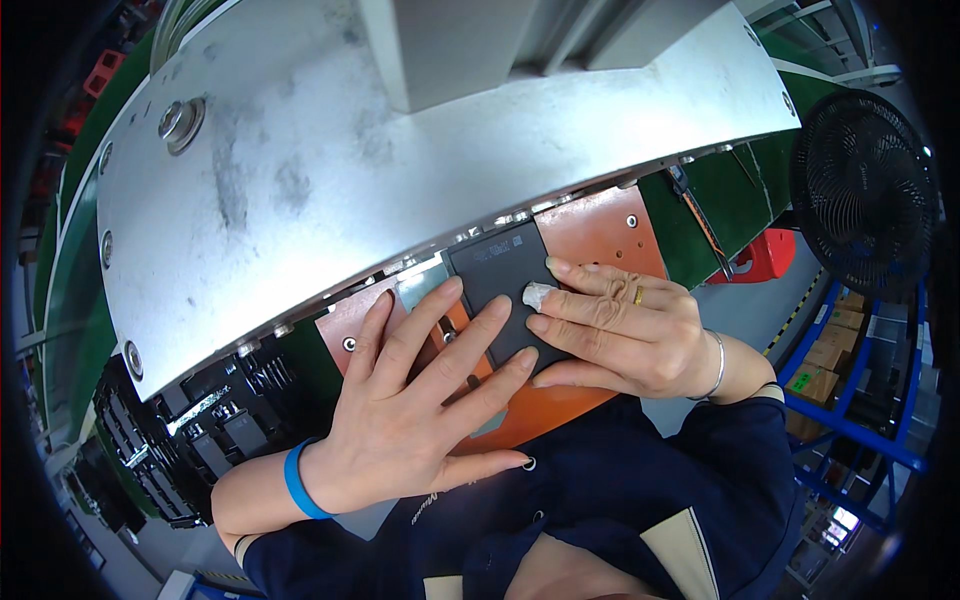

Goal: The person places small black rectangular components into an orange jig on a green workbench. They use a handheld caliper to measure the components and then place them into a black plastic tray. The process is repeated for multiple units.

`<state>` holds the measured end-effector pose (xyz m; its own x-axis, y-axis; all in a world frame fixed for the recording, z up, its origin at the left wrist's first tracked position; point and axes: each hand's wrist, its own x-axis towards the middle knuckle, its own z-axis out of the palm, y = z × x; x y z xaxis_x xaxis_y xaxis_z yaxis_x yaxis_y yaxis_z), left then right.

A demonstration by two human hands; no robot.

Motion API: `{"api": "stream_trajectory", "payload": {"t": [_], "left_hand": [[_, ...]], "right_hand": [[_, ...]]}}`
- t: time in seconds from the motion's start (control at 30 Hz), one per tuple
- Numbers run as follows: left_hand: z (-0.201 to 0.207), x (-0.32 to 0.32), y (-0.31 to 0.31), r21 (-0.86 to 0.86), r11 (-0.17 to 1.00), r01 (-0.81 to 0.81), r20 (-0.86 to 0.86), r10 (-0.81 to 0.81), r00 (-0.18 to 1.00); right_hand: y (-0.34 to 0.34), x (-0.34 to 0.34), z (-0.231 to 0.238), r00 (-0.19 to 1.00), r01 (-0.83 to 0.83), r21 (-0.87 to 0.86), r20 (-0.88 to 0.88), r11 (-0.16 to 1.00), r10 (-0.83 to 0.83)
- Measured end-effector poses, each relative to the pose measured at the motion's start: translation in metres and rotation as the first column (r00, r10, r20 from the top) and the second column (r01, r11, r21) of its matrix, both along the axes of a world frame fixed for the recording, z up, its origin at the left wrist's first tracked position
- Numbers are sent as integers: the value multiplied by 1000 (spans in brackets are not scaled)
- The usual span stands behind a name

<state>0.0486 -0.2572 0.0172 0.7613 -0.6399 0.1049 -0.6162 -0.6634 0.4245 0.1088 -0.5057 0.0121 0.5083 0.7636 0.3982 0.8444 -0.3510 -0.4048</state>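
Observation:
A flat dark grey rectangular piece [492,262] with faint print lies on an orange fixture plate [560,405], close below the edge of a big metal machine housing. My left hand [415,415] spreads its fingers over the left part of the piece and the fixture beside it, fingertips touching. From the right, my right hand [640,340] lies palm down with its fingers stretched onto the piece's right side. A small white wrap or wad [535,296] covers one of its fingertips; I cannot tell which it is. The hands hide the lower part of the piece.
The metal housing [330,200] stands just beyond my hands. To its left is a rack of black parts [200,430]. A knife-like orange and black tool [705,225], a red object [765,255] and a black fan [865,190] are at the right, above blue shelving [850,430] with boxes.

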Motion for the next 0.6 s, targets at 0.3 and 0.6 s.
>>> {"api": "stream_trajectory", "payload": {"t": [0.3, 0.6], "left_hand": [[-2, 1, 1, -24, 1000, 3, 45, -2, 999], [0, 0, 1, -51, 999, 15, 80, -10, 997]], "right_hand": [[3, -13, 8, 993, 67, -40, -96, 997, -70], [-7, -9, 45, 14, 512, 230, -965, 827, 260]]}}
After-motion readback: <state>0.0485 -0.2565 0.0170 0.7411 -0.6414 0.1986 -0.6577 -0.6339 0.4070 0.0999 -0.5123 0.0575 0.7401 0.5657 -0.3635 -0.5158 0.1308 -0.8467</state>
